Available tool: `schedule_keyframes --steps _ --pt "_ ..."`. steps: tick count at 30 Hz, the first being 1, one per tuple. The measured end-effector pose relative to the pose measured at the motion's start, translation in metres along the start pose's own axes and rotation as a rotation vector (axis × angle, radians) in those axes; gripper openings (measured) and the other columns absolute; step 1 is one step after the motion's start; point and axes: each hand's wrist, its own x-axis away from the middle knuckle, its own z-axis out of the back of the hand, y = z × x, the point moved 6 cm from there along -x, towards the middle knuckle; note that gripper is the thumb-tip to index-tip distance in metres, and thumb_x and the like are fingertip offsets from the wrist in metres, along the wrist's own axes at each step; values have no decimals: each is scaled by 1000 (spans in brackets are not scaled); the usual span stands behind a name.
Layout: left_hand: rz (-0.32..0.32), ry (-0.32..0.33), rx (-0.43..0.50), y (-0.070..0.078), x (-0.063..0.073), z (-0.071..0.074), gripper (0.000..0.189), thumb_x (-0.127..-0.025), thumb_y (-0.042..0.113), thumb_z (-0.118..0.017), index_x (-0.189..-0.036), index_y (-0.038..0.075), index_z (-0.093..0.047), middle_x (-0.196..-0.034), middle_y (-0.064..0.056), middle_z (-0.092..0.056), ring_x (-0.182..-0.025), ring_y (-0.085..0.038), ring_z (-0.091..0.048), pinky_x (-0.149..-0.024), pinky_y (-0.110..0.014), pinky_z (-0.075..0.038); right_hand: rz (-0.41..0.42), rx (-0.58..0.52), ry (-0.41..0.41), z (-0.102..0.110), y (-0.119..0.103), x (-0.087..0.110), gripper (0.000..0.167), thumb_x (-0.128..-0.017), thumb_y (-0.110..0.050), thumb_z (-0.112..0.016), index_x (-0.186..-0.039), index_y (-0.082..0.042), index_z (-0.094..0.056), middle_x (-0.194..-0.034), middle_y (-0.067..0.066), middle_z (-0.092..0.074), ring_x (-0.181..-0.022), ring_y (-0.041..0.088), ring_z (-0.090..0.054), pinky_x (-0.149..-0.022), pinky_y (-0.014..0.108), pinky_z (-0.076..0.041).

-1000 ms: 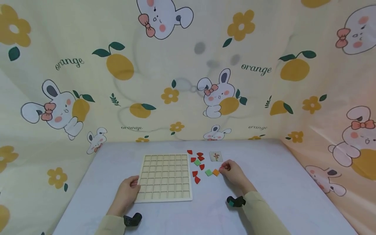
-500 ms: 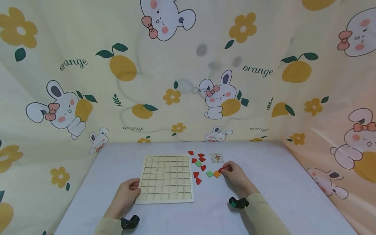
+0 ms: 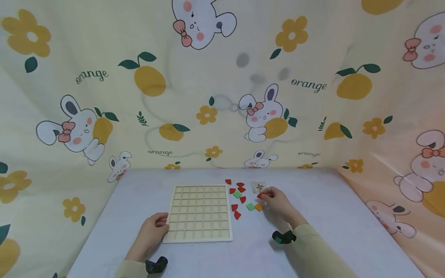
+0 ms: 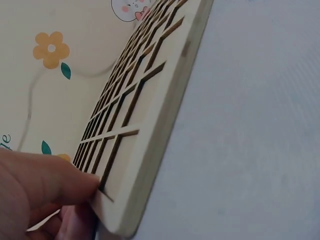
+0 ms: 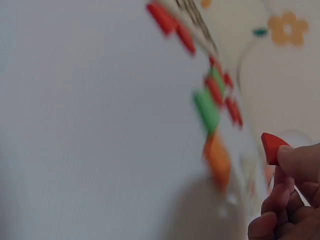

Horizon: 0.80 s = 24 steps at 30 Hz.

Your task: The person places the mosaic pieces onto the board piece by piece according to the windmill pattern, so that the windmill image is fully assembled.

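Note:
My left hand (image 3: 151,231) holds the left edge of a pale wooden grid board (image 3: 198,214). In the left wrist view the thumb (image 4: 55,180) lies over the rim near a corner, with the other fingers curled at the side. Between thumb and fingertips, my right hand (image 3: 279,202) pinches a red fan-shaped piece (image 5: 272,147), raised off the table. Just below that hand lie an orange square tile (image 3: 259,207) and a green square tile (image 3: 250,206). A small card (image 3: 258,187) printed with a pinwheel on a grid sits behind the fingers, partly covered by them.
Several red fan-shaped pieces (image 3: 234,207) lie along the board's right side, with another green tile (image 3: 237,194) among them. White cloth (image 3: 330,216) covers the table. A patterned curtain (image 3: 222,127) stands behind and at both sides.
My right hand has lifted the red piece up and away from beside the orange tile, toward the card. The left hand keeps its hold on the board. The head view has shifted slightly.

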Motion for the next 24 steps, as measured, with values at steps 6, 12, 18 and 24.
schedule_keyframes --steps 6,12,18,24 --pt "-12 5 0 1 1 -1 46 -81 0 -63 -127 -2 -57 -102 -9 -59 -93 -22 -53 -74 -32 -48 119 -41 -63 -45 -58 1 19 -95 -24 -62 -111 -13 -58 -106 9 -58 -95 28 -53 -76 36 -50" --pt "-14 13 -6 -2 0 3 46 -81 0 -62 -126 -2 -57 -101 -10 -59 -92 -22 -54 -75 -33 -48 227 11 -149 -103 -101 0 12 -96 -26 -60 -104 -17 -59 -100 5 -60 -89 25 -53 -71 32 -48" --pt "-1 13 7 0 0 2 45 -81 1 -63 -126 0 -58 -103 -9 -59 -93 -22 -54 -77 -34 -48 315 48 -151 -137 -113 -8 12 -95 -27 -61 -102 -18 -60 -92 1 -59 -80 20 -55 -65 31 -49" --pt "15 18 14 1 1 2 45 -81 0 -63 -126 0 -58 -101 -9 -58 -92 -21 -53 -77 -33 -47 300 63 -163 -157 -122 -11 9 -95 -23 -61 -101 -16 -59 -92 0 -59 -81 19 -55 -67 31 -48"
